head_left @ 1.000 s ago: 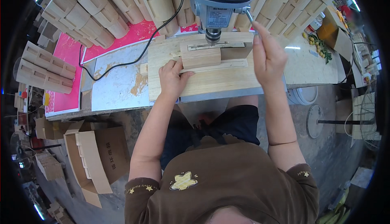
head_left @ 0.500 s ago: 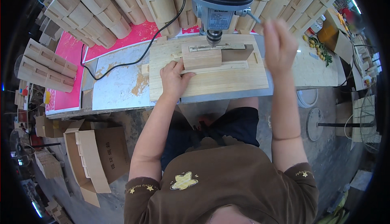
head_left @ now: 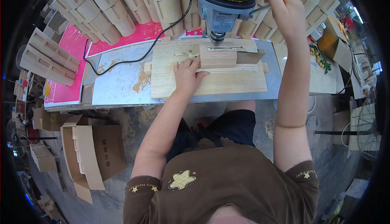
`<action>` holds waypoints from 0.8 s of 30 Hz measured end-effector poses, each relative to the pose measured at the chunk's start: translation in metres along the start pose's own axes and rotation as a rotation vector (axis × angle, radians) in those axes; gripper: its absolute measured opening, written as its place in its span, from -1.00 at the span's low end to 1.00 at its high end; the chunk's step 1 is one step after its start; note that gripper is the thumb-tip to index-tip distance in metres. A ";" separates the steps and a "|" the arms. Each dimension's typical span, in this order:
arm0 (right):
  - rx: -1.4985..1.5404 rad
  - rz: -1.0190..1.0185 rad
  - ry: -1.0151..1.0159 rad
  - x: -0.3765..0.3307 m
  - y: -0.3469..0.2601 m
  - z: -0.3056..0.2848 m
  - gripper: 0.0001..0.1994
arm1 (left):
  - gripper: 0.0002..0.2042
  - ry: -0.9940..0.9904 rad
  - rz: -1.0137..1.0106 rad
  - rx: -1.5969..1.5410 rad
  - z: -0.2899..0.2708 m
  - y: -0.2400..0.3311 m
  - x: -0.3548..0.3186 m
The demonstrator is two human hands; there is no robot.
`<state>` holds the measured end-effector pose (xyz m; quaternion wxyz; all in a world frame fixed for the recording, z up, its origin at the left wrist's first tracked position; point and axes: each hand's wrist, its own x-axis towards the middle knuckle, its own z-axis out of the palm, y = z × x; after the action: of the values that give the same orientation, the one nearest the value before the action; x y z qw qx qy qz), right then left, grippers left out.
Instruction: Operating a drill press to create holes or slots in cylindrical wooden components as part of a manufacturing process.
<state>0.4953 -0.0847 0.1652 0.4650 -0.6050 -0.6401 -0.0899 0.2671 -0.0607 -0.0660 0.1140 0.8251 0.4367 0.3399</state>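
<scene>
A pale wooden block (head_left: 218, 60) lies on a flat wooden board (head_left: 178, 86) under the chuck (head_left: 217, 38) of a small drill press (head_left: 221, 15). The block's top has a narrow slot, and a darker wooden piece (head_left: 248, 57) extends from its right end. My left hand (head_left: 187, 76) is pressed to the block's left end, thumb along the front and fingers spread on the board. Raised at the right of the machine, my right hand (head_left: 287, 15) is closed around the end of its feed lever (head_left: 260, 9). The drill tip is hard to make out against the slot.
Stacked wooden cylinders with cut recesses (head_left: 91, 15) stand behind the press on both sides. A black cord (head_left: 134, 60) curves over the bench at left. Cardboard boxes (head_left: 107, 151) sit on the floor at left; a fan (head_left: 367, 132) stands at right.
The wooden block and my left hand have slid to the right along the board. My right hand has moved up and away from me with the lever.
</scene>
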 end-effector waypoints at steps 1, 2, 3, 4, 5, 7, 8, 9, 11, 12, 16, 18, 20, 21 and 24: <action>0.015 -0.002 -0.013 -0.018 -0.011 -0.002 -0.74 | -0.42 -0.023 -0.019 -0.008 -0.001 -0.001 -0.001; 0.055 -0.009 0.014 -0.036 -0.013 0.000 -0.77 | -0.42 -0.019 -0.019 -0.013 -0.001 0.000 -0.001; 0.092 -0.013 0.043 -0.054 -0.014 0.002 -0.77 | -0.42 -0.015 -0.011 -0.010 0.000 0.001 -0.001; 0.161 0.050 0.039 -0.071 -0.017 0.006 -0.81 | -0.42 -0.010 -0.009 -0.001 -0.001 0.001 -0.001; 0.235 0.112 0.032 -0.084 -0.019 0.013 -0.84 | -0.42 -0.006 -0.016 0.000 -0.002 0.000 -0.002; 0.247 0.086 0.106 -0.103 -0.009 0.029 -0.88 | -0.43 -0.044 -0.024 -0.005 -0.002 0.004 0.001; 0.273 0.057 0.177 -0.114 -0.002 0.039 -0.90 | -0.43 -0.047 -0.024 -0.009 -0.003 0.003 0.000; 0.268 0.058 0.178 -0.122 0.007 0.048 -0.90 | -0.43 -0.049 -0.019 -0.010 -0.003 0.004 0.001; 0.222 -0.092 0.236 -0.132 0.028 0.067 -0.87 | -0.43 -0.052 -0.013 -0.013 -0.001 0.005 0.002; 0.221 -0.093 0.236 -0.135 0.036 0.075 -0.87 | -0.43 -0.045 -0.009 -0.015 0.000 0.004 0.002; 0.194 -0.175 0.267 -0.135 0.045 0.083 -0.88 | -0.55 0.015 0.020 -0.019 0.002 0.006 0.003; 0.201 -0.170 0.257 -0.131 0.037 0.076 -0.89 | -0.55 0.015 0.017 -0.022 0.002 0.003 0.002; 0.146 -0.177 0.233 -0.124 0.026 0.059 -0.93 | -0.56 0.014 0.011 -0.026 0.002 0.002 0.002; 0.151 -0.165 0.249 -0.113 0.020 0.050 -0.91 | -0.55 0.011 0.003 -0.025 -0.001 0.002 0.000; 0.082 -0.093 0.260 -0.053 -0.003 0.020 -0.78 | -0.54 0.009 -0.018 -0.031 -0.003 0.002 0.000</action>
<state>0.4744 -0.1085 0.1182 0.5638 -0.5383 -0.6049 -0.1627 0.2662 -0.0629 -0.0625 0.1278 0.8177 0.4395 0.3491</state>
